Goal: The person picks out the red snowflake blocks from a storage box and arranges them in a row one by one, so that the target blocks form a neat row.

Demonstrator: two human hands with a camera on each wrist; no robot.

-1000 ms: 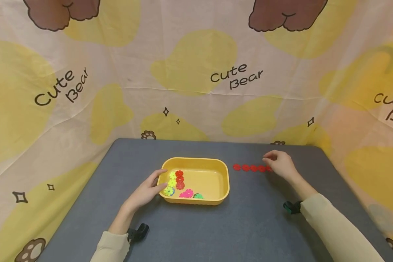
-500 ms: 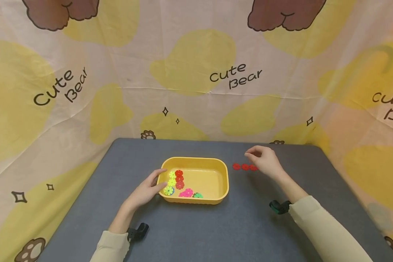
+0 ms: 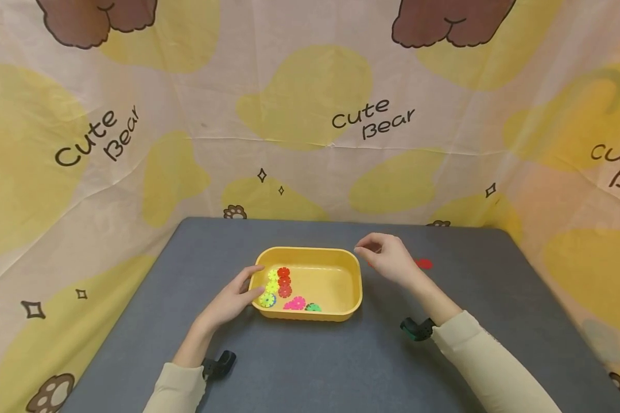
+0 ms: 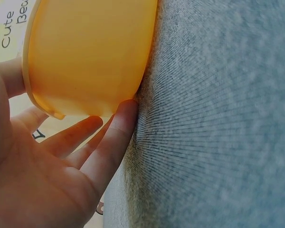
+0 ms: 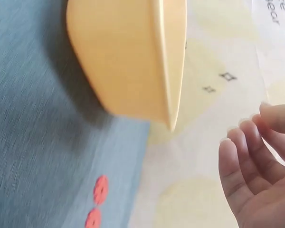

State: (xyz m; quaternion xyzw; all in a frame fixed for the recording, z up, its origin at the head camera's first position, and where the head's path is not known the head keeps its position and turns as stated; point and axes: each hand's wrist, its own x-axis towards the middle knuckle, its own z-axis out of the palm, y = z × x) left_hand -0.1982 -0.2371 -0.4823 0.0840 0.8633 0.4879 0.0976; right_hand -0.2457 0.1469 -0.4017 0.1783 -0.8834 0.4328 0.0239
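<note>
A shallow yellow plastic tray (image 3: 310, 316) stands mid-table. My left hand (image 3: 231, 296) holds its left end, thumb on the rim; the left wrist view has the fingers along the tray's outer wall (image 4: 90, 57). My right hand (image 3: 390, 261) hovers just off the tray's right end, thumb and index close together; nothing shows between them. Inside the tray lie yellow flower-shaped discs (image 3: 272, 275), red ones (image 3: 284, 281), pink ones (image 3: 298, 303) and a green one (image 3: 313, 308). Right of the tray, red flower discs (image 3: 425, 263) lie on the table, partly hidden by my right hand.
The grey table (image 3: 310, 367) extends around the tray. A printed cloth (image 3: 299, 115) hangs behind it and along both sides. Two of the red discs (image 5: 101, 190) show beside the tray in the right wrist view.
My right hand has moved left from the far end of the red disc row towards the tray, passing over the discs. The left hand and tray stay in place.
</note>
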